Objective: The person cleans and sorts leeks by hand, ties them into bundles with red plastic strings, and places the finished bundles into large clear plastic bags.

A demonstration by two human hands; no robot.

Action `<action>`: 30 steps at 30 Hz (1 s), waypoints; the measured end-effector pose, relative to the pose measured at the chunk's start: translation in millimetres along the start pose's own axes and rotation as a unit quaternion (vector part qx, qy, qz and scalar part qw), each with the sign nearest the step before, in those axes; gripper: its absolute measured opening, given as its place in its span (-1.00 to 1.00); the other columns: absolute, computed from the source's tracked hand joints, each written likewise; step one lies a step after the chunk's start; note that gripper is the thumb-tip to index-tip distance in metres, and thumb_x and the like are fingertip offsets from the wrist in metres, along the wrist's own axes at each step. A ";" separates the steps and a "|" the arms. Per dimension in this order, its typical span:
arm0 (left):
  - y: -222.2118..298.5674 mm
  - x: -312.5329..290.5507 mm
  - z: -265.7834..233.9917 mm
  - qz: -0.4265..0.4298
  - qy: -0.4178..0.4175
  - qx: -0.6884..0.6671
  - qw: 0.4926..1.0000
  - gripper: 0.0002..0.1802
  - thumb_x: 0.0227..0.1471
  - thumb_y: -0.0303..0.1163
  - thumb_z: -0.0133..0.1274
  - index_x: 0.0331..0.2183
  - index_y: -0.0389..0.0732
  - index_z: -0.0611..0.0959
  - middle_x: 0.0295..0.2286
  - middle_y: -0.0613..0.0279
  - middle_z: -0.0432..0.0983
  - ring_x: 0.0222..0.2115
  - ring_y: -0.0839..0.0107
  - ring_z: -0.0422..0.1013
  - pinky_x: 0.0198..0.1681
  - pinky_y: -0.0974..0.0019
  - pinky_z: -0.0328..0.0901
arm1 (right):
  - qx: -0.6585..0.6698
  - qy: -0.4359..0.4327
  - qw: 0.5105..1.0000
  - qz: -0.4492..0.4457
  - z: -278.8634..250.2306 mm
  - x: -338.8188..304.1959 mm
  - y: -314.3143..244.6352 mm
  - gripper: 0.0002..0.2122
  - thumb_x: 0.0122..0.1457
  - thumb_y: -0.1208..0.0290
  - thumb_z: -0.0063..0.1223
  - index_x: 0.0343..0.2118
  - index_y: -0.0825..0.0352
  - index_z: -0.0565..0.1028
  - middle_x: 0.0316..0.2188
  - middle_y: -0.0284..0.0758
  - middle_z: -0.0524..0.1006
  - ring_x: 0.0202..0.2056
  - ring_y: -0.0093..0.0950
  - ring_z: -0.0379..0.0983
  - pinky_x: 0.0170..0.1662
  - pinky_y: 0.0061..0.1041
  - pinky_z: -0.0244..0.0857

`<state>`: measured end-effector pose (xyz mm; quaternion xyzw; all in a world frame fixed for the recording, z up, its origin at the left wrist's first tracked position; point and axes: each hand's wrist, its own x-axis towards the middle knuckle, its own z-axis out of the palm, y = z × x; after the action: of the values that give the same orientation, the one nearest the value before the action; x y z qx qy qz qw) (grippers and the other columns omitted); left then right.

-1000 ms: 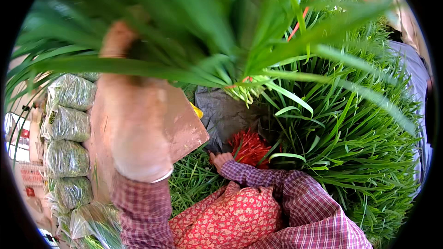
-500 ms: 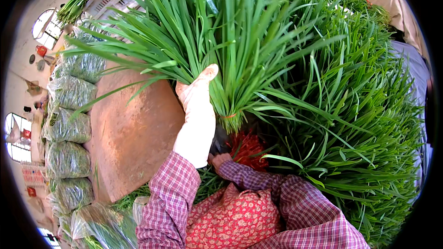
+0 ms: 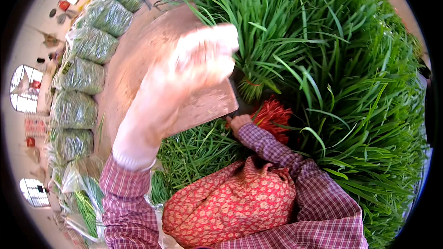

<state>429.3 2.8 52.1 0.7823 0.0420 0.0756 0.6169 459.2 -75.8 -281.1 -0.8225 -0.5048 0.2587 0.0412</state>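
My left hand (image 3: 203, 57), in a white glove, is raised over the brown board and smeared by motion. Just beyond it lies a bunch of long green leaves, like garlic chives (image 3: 258, 50), its stem ends (image 3: 251, 87) tied with a thin red band. My right hand (image 3: 241, 122) is low by the board's near corner, fingers curled in; what they hold, if anything, is too small to make out. Right beside it sits a heap of red ties (image 3: 273, 117).
The brown board (image 3: 138, 64) spans the left middle, with loose green leaves (image 3: 198, 152) below it. A large mass of chives (image 3: 369, 110) fills the right. Several plastic-wrapped bundles (image 3: 80, 76) line the left. A red flowered cloth (image 3: 230, 203) covers my lap.
My left hand has let go of the tied bunch and moved left and up from it. The bunch now rests against the other chives. My right hand stays near the red ties.
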 end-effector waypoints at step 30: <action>-345.0 -204.4 -75.2 -0.402 0.057 0.582 0.704 -0.12 -0.31 -0.03 0.29 0.11 0.26 0.30 0.17 0.24 -0.01 0.22 0.18 -0.15 0.22 -0.11 -0.25 | -0.058 0.290 0.951 -0.093 -26.3 -33.0 7.7 -0.58 -0.07 0.43 0.04 -0.05 0.05 0.42 -0.28 -0.27 0.49 -0.16 -0.26 0.41 0.01 -0.27 0.23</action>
<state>224.8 123.6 -279.7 0.8889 0.4234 -0.1750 0.0072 466.0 -102.6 -248.3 -0.8124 -0.5596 -0.0254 0.1621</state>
